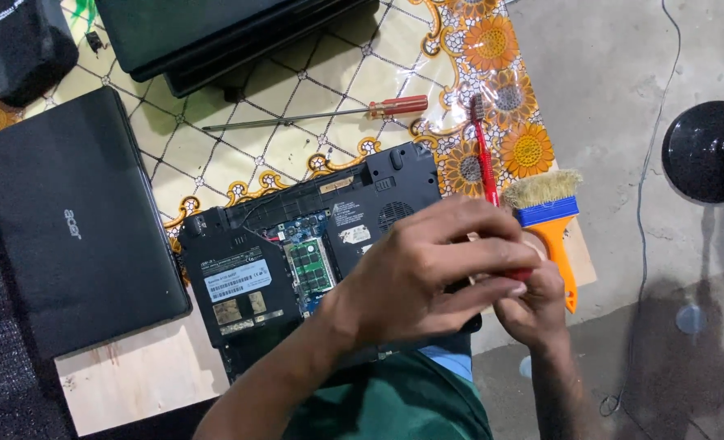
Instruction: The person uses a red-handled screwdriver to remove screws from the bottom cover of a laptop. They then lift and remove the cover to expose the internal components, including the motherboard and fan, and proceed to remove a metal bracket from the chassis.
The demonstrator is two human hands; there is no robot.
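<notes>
The red toothbrush (pixel 487 171) is gripped at its handle end by the right hand (pixel 533 305), fingers clenched around it, just off the right edge of the opened laptop (pixel 297 253). The left hand (pixel 427 269) is laid over the right, fingers curled onto the same handle. In the laptop's uncovered bay, 1 green memory module (pixel 309 267) is seated. A paintbrush (pixel 551 220) lies beside the hands at the table's (pixel 215 147) right edge.

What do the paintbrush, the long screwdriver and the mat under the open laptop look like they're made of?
Paintbrush: pale, frayed bristles, natural or synthetic I can't tell; blue band and smooth orange handle, probably plastic. Screwdriver: thin grey shaft, likely steel; glossy translucent red handle, likely plastic. Mat: shiny printed sheet with glare patches, probably vinyl or oilcloth.
</notes>
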